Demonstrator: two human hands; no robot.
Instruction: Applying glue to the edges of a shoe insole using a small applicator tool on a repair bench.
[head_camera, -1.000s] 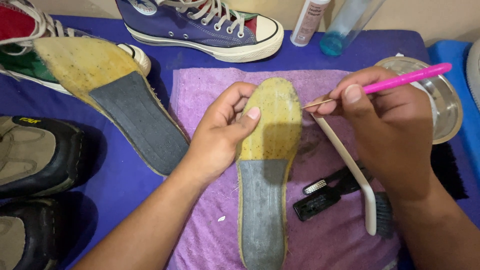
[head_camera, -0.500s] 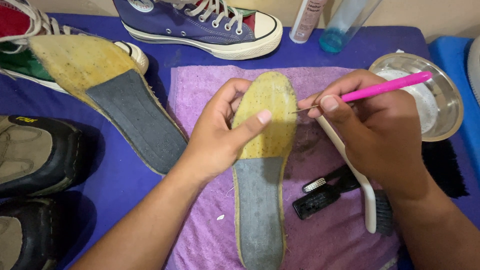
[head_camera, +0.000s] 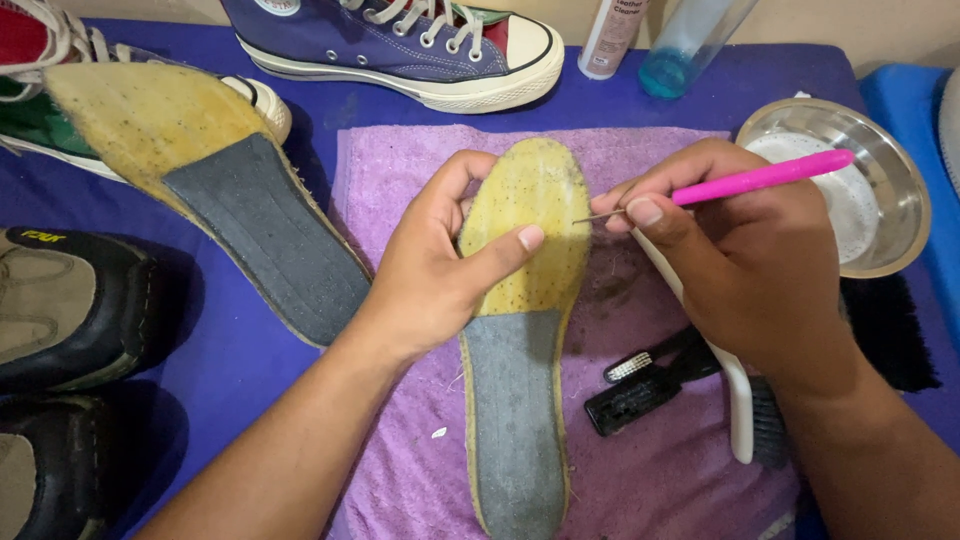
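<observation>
Pink pick (head_camera: 760, 178) gripped in right hand (head_camera: 740, 270) fingers is touching the yellow insole (head_camera: 525, 300), which left hand (head_camera: 440, 270) is clasping over a purple towel (head_camera: 650, 470).

The 1 head-worn camera looks steeply down, close over the towel (head_camera: 400, 180), seemingly from the table's near edge.

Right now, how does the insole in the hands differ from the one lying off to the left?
The held insole lies on the purple towel, gripped by the left hand, with the right hand's pink pick at its edge. The spare insole rests untouched on the blue cloth, angled diagonally, and looks larger. Both have a speckled yellow front and grey heel.
</observation>
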